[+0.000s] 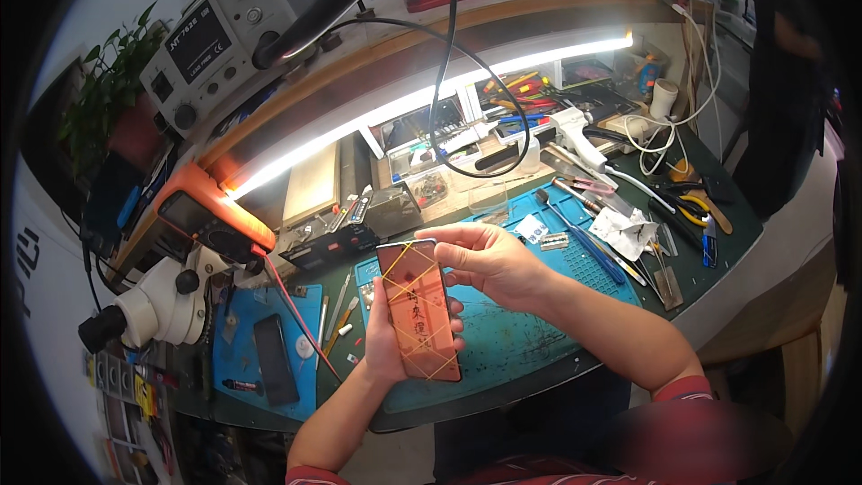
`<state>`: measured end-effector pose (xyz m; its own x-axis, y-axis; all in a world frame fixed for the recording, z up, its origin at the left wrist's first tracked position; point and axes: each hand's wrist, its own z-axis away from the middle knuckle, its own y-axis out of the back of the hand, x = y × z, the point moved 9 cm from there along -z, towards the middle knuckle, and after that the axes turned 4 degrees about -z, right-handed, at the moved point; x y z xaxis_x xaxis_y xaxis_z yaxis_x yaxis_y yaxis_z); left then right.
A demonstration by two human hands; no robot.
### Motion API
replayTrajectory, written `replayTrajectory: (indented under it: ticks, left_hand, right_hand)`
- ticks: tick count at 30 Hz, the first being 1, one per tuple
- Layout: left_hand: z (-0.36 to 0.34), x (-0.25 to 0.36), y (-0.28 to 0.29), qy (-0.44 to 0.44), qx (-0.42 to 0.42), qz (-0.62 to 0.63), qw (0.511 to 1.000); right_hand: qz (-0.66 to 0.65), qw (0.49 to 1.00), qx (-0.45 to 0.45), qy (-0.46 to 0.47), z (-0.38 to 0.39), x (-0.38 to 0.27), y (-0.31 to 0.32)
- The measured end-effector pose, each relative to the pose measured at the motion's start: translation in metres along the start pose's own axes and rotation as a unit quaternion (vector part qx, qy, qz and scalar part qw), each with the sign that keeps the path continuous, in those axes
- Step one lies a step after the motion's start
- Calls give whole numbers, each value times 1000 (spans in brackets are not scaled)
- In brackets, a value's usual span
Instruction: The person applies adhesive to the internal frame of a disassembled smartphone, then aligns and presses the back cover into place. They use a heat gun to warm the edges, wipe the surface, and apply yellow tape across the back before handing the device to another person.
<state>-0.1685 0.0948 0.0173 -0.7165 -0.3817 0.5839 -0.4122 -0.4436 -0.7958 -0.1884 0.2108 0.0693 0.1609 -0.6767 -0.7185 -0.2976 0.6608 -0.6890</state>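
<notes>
A smartphone (pixel 422 319) with a reddish lit screen is held upright in front of me. Thin yellow rubber bands (pixel 403 260) criss-cross over its face. My left hand (pixel 386 350) wraps round its lower part, thumb along the left edge and fingertips showing at the right edge. At the phone's top right corner, the thumb and forefinger of my right hand (pixel 498 265) close on the edge where a band runs; whether they pinch the band itself is hidden. Below the phone lies a blue work mat (pixel 503 355).
Left, a second dark phone (pixel 275 359) lies on another blue mat, near a white microscope (pixel 153 305) and an orange multimeter (pixel 215 220). Brushes (pixel 575 229), pliers (pixel 696 211) and a white glue gun (pixel 579 139) lie to the right. A black cable (pixel 440 90) hangs overhead.
</notes>
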Motion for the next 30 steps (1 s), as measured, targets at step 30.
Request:
replayTrajectory:
  ticks: [30]
  left_hand:
    - [56,90,-44,-379,206,-568,700]
  right_hand:
    - [117,980,-147,-60,16,28,-35]
